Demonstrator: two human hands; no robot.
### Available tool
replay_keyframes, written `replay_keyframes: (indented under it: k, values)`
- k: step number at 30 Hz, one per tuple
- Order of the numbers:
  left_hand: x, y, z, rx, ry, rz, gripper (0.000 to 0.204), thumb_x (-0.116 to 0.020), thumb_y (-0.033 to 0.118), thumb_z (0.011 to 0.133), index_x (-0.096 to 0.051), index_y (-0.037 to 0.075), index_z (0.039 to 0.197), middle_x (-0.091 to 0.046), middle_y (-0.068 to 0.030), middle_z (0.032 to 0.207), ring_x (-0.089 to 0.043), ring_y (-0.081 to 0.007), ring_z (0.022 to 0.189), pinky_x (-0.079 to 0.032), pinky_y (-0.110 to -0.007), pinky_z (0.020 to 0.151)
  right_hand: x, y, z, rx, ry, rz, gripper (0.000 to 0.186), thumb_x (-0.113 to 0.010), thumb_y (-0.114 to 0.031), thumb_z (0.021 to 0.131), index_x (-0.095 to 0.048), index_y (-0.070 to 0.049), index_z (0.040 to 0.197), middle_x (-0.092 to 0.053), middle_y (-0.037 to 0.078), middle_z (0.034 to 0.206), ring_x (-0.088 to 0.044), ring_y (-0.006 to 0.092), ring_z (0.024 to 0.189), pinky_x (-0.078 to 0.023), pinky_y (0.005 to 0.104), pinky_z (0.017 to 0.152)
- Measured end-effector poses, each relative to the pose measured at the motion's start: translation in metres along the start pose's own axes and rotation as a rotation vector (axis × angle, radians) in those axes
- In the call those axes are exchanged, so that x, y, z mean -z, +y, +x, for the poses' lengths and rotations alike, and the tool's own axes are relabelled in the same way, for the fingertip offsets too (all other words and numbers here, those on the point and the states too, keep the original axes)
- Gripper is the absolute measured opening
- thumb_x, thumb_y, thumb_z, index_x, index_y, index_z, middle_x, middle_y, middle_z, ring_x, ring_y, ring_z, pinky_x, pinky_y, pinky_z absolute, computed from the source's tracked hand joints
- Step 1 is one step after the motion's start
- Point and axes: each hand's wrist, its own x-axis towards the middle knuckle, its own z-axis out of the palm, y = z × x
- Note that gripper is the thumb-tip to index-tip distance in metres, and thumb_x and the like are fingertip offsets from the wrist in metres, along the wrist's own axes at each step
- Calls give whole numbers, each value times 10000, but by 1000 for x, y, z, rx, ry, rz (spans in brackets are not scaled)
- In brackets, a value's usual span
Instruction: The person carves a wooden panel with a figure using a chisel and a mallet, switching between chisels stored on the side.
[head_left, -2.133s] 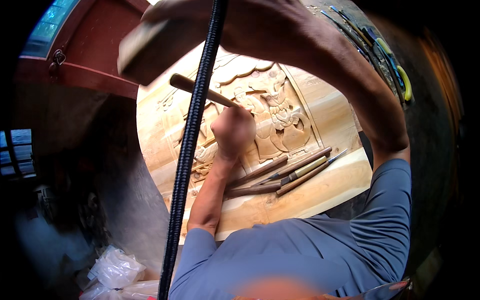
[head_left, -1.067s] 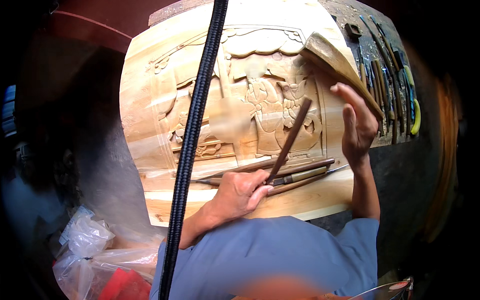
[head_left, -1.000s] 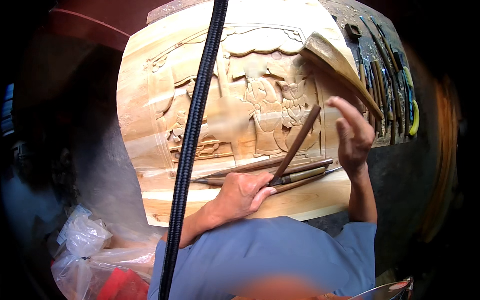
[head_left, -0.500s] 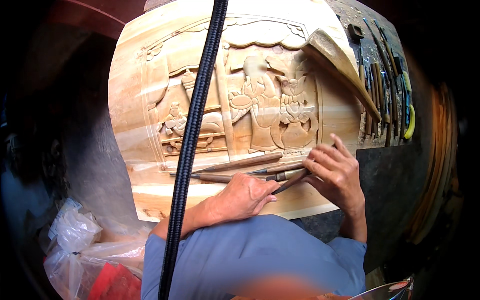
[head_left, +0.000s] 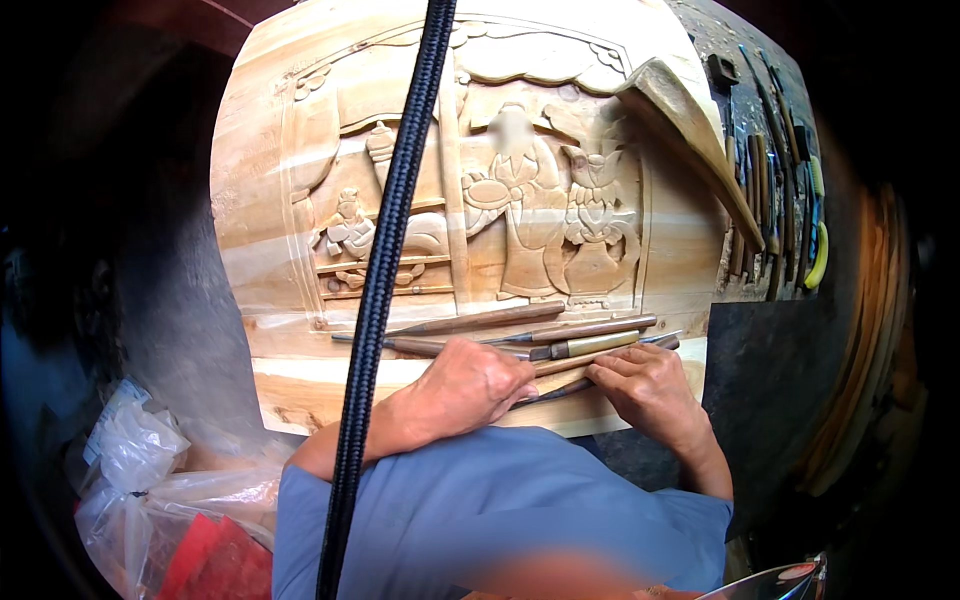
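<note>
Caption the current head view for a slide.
Left hand and right hand at carving tools on the near side of a relief-carved wooden panel, wooden mallet lying at right.

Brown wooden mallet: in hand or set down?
Set down: the brown wooden mallet lies on the pale carved wooden panel, handle past its right edge; left hand and right hand are both away from it.

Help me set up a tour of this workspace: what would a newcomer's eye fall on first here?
Likely the pale carved wooden panel filling the middle, with its raised figures. Next, the wooden mallet lying on its right side, and the chisels across its lower part, where the left hand and right hand are. A black cord also cuts through the view, left of centre.
</note>
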Motion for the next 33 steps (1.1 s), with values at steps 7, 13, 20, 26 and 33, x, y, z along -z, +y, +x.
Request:
replay_keyframes:
  k: [7, 13, 20, 26, 33]
  values:
    - [6, -1, 1, 24, 79, 53, 271, -784, 199, 963, -630, 51, 797, -696, -124, 732, -722, -356, 704, -563, -463, 605, -9, -6, -8, 81, -1, -224, 262, -745, -89, 850, -761, -17, 1101, -799, 105, 1124, -769, 250, 1031, -604, 446, 978]
    - [5, -3, -4, 19, 131, 85, 259, -781, 176, 957, -622, 57, 792, -696, -105, 727, -730, -327, 699, -570, -453, 602, -13, -10, -9, 100, 13, -289, 305, -780, -122, 850, -758, -5, 1130, -783, 119, 1147, -762, 261, 1060, -594, 473, 1019]
    - [9, -9, -3, 35, 197, 112, 166, -799, 179, 958, -702, 86, 861, -736, -95, 779, -744, -296, 725, -579, -420, 618, -1, -14, -1, 13, 212, -193, 262, -814, -124, 848, -758, -4, 1074, -785, 102, 1074, -773, 236, 951, -612, 380, 844]
    - [22, -6, 5, 56, 354, 157, 90, -860, 126, 916, -788, 77, 943, -789, -82, 848, -762, -284, 729, -583, -364, 636, 31, 17, 11, 34, 529, -459, 197, -777, -87, 870, -773, -26, 1058, -791, 79, 1025, -780, 191, 896, -585, 322, 738]
    - [20, -7, 17, 24, 302, 158, 88, -859, 91, 913, -782, 64, 945, -761, -103, 817, -743, -287, 706, -568, -353, 636, 70, 83, -22, -304, 902, -666, 91, -830, -101, 922, -792, -66, 998, -796, 87, 838, -774, 215, 730, -553, 347, 627]
